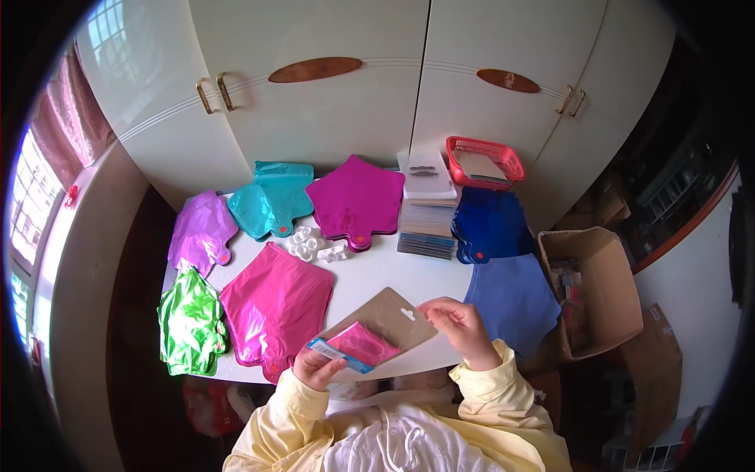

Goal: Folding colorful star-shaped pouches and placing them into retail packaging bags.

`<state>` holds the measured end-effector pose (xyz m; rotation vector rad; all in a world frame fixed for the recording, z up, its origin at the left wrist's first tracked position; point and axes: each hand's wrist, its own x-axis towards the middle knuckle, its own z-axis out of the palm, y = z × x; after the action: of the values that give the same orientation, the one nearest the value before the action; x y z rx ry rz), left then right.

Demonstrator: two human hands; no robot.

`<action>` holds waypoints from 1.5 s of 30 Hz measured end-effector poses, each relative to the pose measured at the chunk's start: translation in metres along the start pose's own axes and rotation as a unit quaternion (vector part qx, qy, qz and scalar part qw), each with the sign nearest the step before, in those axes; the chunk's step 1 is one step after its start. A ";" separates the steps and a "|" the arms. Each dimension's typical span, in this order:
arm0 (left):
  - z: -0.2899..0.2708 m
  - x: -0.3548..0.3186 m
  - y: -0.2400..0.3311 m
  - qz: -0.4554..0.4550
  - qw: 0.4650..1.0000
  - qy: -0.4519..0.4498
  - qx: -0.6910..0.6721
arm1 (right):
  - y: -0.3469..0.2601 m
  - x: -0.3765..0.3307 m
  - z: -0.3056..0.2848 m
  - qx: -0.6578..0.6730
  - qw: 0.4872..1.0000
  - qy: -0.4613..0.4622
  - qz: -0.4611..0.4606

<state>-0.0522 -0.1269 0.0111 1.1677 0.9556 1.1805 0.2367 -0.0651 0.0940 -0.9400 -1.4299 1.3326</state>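
A flat see-through package [387,312] with a hang hole and a blue-and-white printed end is tilted above the table's front edge. Inside it lies a folded piece of pink foil [366,343]. My left hand [317,367] grips the printed end, thumb on top. At the opposite end, beside the hang hole, the fingers of my right hand [460,326] pinch the package's edge. Just left of the package lies a stack of flat pink star-shaped foil balloons [275,303].
Foil balloons in green [191,322], lilac [200,232], teal [271,197], magenta [355,197], dark blue [494,224] and light blue [515,303] ring the white table [377,275]. White ribbon rolls [307,242], stacked cards [427,224] and a red basket [486,182] sit behind. An open cardboard box [621,307] stands right.
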 end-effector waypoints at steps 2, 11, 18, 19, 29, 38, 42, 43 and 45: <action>-0.002 -0.002 -0.001 0.021 1.000 -0.011 0.013 | -0.001 0.002 -0.003 -0.068 0.997 -0.019 0.017; -0.012 0.003 0.004 0.043 0.997 -0.068 -0.015 | -0.004 -0.001 0.000 0.075 0.988 -0.059 0.121; -0.014 0.011 0.009 0.082 0.987 -0.137 -0.028 | 0.000 0.000 -0.002 0.167 0.971 -0.098 0.138; -0.014 0.011 0.008 0.088 0.986 -0.139 -0.034 | -0.001 0.000 -0.002 0.160 0.973 -0.095 0.135; -0.012 0.001 0.004 0.063 0.995 -0.071 -0.023 | -0.011 -0.003 0.023 -0.273 0.949 0.122 -0.099; 0.005 -0.010 0.015 0.014 1.000 -0.020 -0.018 | -0.010 -0.005 0.031 -0.468 0.827 0.188 -0.250; 0.002 -0.011 0.011 0.008 0.999 -0.030 -0.031 | -0.009 -0.004 0.034 -0.475 0.811 0.203 -0.275; 0.002 -0.011 0.011 0.003 0.999 -0.027 -0.037 | -0.010 -0.004 0.035 -0.474 0.810 0.207 -0.276; 0.002 -0.011 0.011 -0.006 0.999 -0.023 -0.045 | -0.012 -0.006 0.037 -0.420 0.854 0.198 -0.234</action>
<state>-0.0539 -0.1382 0.0219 1.1117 0.8647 1.1697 0.2038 -0.0821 0.1057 -1.2059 -1.7625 0.0821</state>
